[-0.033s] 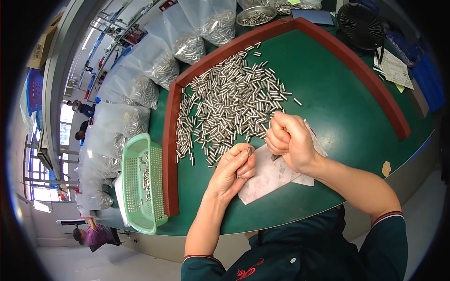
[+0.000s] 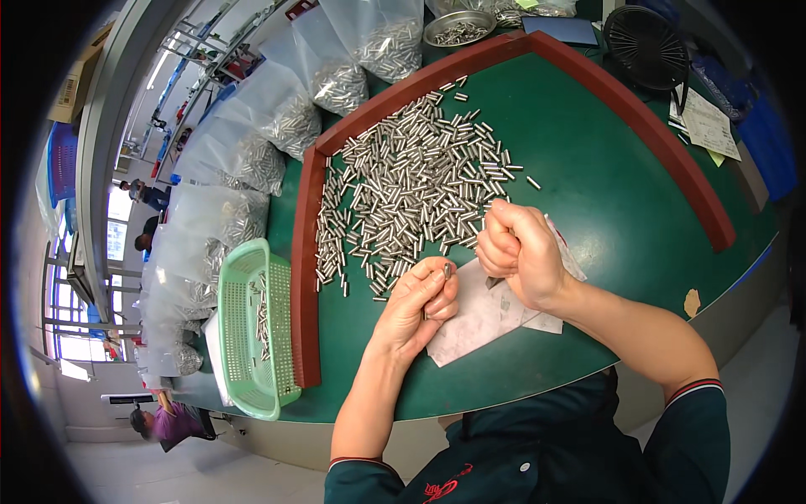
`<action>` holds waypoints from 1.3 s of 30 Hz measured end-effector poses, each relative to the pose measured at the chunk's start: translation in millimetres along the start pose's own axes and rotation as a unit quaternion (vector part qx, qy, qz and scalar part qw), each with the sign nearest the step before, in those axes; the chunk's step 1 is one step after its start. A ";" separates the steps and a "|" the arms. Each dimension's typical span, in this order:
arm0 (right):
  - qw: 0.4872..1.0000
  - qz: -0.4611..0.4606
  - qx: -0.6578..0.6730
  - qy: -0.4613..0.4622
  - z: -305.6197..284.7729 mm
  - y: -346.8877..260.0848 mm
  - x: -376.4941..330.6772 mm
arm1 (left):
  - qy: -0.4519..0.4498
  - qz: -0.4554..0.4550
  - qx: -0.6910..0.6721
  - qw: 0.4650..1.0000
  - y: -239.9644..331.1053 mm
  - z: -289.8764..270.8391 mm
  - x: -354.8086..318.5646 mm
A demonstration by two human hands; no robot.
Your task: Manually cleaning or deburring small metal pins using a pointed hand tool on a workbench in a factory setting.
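Observation:
My left hand (image 2: 417, 304) is closed in a pinch. A small steel pin (image 2: 447, 270) shows at its fingertips. Beside it, my right hand (image 2: 525, 256) is curled into a fist, apart from the left. A dark grey, pointed bit of something (image 2: 493, 283) sticks out below the right fist; the rest is hidden by the fingers. Under both hands lies a smudged, whitish sheet (image 2: 470, 329) on the green table (image 2: 604, 176). Just beyond them spreads a big heap of short, shiny steel pins (image 2: 411, 185), with a few loose ones at its edges.
A dark red raised border (image 2: 308, 269) fences the heap at the left and back. Outside it stand a light green basket (image 2: 273, 395) holding some pins, several clear bags (image 2: 336, 80) of pins, a metal bowl (image 2: 459, 18) and a black fan (image 2: 645, 46). Other people sit far left.

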State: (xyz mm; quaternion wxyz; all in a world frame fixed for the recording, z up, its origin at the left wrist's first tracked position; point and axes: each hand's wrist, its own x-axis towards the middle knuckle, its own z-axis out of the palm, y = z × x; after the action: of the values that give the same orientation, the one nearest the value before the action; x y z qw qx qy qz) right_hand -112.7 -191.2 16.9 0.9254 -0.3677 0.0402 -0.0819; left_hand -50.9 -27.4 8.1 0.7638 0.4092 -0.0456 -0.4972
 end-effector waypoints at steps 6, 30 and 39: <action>1.000 0.000 -0.001 0.003 0.9 0.7 -0.2 | 0.012 -0.015 -0.029 0.999 1.4 1.6 -1.1; 1.000 -0.008 -0.004 -0.011 -3.1 1.4 0.8 | 0.484 0.488 0.536 0.491 91.0 -36.4 -53.8; 1.000 0.005 0.009 -0.002 0.9 1.6 1.8 | 0.515 0.337 0.731 0.295 104.9 -82.7 -84.3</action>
State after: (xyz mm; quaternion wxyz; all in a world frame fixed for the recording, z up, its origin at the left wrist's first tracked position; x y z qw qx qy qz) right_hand -110.6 -189.8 16.4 0.9292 -0.3593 0.0396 -0.0768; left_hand 22.0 105.7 52.2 0.1167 0.9197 -0.1218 0.3546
